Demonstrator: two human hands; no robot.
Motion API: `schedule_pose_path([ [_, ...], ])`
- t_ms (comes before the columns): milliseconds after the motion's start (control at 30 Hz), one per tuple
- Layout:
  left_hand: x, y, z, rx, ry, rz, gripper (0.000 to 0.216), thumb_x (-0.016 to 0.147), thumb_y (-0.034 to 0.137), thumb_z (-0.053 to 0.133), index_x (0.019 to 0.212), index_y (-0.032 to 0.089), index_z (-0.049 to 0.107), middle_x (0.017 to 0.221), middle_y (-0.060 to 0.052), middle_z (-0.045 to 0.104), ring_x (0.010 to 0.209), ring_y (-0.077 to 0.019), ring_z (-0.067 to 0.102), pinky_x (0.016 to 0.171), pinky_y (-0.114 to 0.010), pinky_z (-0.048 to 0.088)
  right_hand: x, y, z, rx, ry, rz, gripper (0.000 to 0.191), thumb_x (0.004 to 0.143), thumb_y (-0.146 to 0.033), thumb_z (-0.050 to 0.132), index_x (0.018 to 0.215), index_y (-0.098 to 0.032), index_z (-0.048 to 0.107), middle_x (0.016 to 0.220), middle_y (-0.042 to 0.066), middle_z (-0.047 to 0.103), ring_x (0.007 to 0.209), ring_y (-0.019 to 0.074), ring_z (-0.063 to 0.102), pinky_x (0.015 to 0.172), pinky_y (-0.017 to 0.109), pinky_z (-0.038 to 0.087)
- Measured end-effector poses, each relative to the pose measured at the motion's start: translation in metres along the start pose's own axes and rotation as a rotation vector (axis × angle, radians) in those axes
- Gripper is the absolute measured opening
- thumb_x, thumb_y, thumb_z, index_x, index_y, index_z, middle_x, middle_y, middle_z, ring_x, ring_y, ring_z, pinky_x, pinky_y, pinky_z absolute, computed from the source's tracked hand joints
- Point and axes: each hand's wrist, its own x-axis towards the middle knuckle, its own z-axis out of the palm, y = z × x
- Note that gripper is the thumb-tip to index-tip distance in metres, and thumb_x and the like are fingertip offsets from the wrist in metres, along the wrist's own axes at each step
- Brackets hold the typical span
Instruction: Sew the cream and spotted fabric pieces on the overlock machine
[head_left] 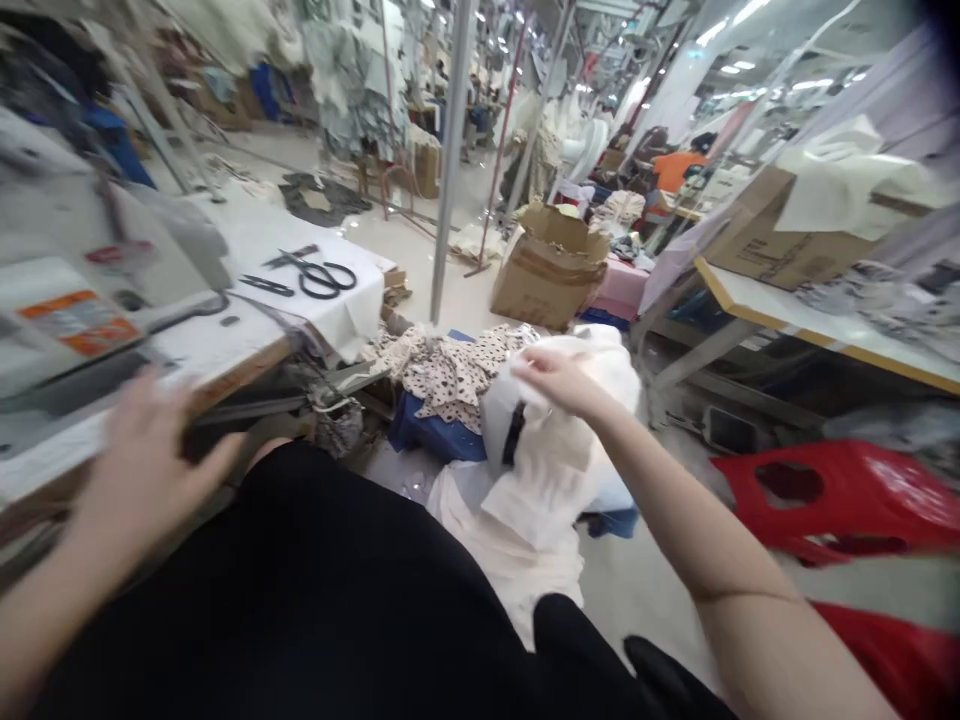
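My left hand (pixel 161 455) is blurred, with its fingers apart and the thumb held out, at the front edge of the white sewing table (pixel 262 225). It holds nothing. To my right, my right hand (pixel 559 382) is at the top of a heap of white fabric (pixel 615 365), with its fingers closed on the cloth. The heap hangs down towards the floor beside my black-clad lap. Black scissors (pixel 326 280) and dark thread snips (pixel 266 286) lie on the table, behind the blurred sewing machine (pixel 82 270).
Spotted fabric (pixel 450 375) lies over a blue stool or crate (pixel 435 428) ahead. Beyond it stand a metal pole (pixel 451 150) and an open cardboard box (pixel 551 275). Red plastic stools (pixel 847 490) are at the right, below a yellow-edged table (pixel 832 325). A person in orange (pixel 670 170) is far back.
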Motion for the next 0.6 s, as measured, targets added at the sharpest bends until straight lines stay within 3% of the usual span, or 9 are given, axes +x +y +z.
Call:
schedule_pose_path([
  [67,-0.004,0.041,-0.027,-0.271,-0.158,0.184,0.065,0.079,0.046,0.048,0.134,0.019,0.027,0.143,-0.007,0.025,0.132,-0.0229,0.021,0.109,-0.04,0.018,-0.009,-0.064,0.032,0.039,-0.326,-0.205,0.013,0.068,-0.027,0.065,0.064,-0.017,0.057,0.06,-0.004,0.055,0.058,0.0118,0.051,0.055,0.021,0.039],
  [100,-0.006,0.057,-0.039,-0.421,-0.246,0.226,0.069,0.077,0.048,0.051,0.135,0.02,0.026,0.143,-0.008,0.026,0.131,-0.0233,0.023,0.109,-0.041,0.018,-0.017,-0.095,0.047,0.003,-0.609,-0.377,0.008,0.074,-0.023,0.059,0.068,-0.017,0.057,0.063,-0.003,0.056,0.06,0.0112,0.051,0.056,0.02,0.038],
  [133,-0.008,0.069,-0.049,-0.564,-0.363,0.232,0.07,0.077,0.047,0.053,0.136,0.02,0.027,0.141,-0.009,0.03,0.129,-0.0229,0.028,0.108,-0.041,0.02,-0.026,-0.125,0.058,-0.062,-0.775,-0.516,0.01,0.077,-0.021,0.056,0.068,-0.017,0.056,0.063,-0.003,0.054,0.059,0.0106,0.049,0.055,0.02,0.037],
  [200,-0.013,0.072,-0.066,-0.898,-0.62,0.245,0.066,0.071,0.046,0.061,0.127,0.017,0.041,0.125,-0.011,0.049,0.113,-0.0223,0.047,0.1,-0.037,0.035,-0.042,-0.176,0.07,-0.171,-0.922,-0.704,0.014,0.081,-0.022,0.051,0.068,-0.018,0.054,0.061,-0.003,0.051,0.057,0.0102,0.047,0.052,0.02,0.034],
  [267,-0.026,0.054,-0.081,-1.137,-0.797,0.139,0.049,0.069,0.041,0.065,0.107,0.012,0.059,0.1,-0.009,0.063,0.091,-0.0189,0.059,0.087,-0.032,0.045,-0.048,-0.215,0.071,-0.207,-0.967,-0.794,0.018,0.083,-0.025,0.049,0.068,-0.018,0.053,0.061,-0.003,0.051,0.057,0.0103,0.047,0.05,0.02,0.033],
  [333,-0.05,0.027,-0.096,-1.293,-0.873,-0.059,0.037,0.066,0.037,0.069,0.09,0.01,0.065,0.082,-0.004,0.066,0.075,-0.0148,0.06,0.078,-0.027,0.049,-0.045,-0.25,0.069,-0.201,-1.009,-0.834,0.022,0.085,-0.031,0.048,0.068,-0.019,0.053,0.063,-0.002,0.052,0.057,0.0109,0.048,0.048,0.02,0.034],
  [433,-0.1,-0.007,-0.107,-1.431,-0.869,-0.278,0.034,0.059,0.032,0.074,0.085,0.01,0.067,0.077,-0.001,0.066,0.07,-0.0127,0.06,0.077,-0.025,0.049,-0.033,-0.303,0.067,-0.122,-1.05,-0.846,0.028,0.083,-0.041,0.049,0.068,-0.019,0.054,0.064,-0.001,0.052,0.059,0.0116,0.049,0.048,0.02,0.037],
  [533,-0.146,-0.034,-0.109,-1.441,-0.831,-0.332,0.041,0.056,0.032,0.076,0.09,0.011,0.067,0.085,-0.002,0.067,0.079,-0.0157,0.06,0.083,-0.028,0.048,-0.021,-0.351,0.077,0.019,-1.048,-0.828,0.031,0.08,-0.048,0.051,0.07,-0.019,0.058,0.062,-0.001,0.055,0.055,0.0111,0.052,0.046,0.019,0.039],
  [600,-0.172,-0.056,-0.116,-1.37,-0.738,-0.418,0.046,0.053,0.037,0.077,0.09,0.011,0.067,0.087,-0.003,0.066,0.079,-0.017,0.06,0.082,-0.029,0.049,-0.016,-0.374,0.094,0.157,-0.961,-0.864,0.03,0.08,-0.05,0.05,0.076,-0.022,0.061,0.062,-0.001,0.06,0.048,0.011,0.054,0.041,0.019,0.037],
])
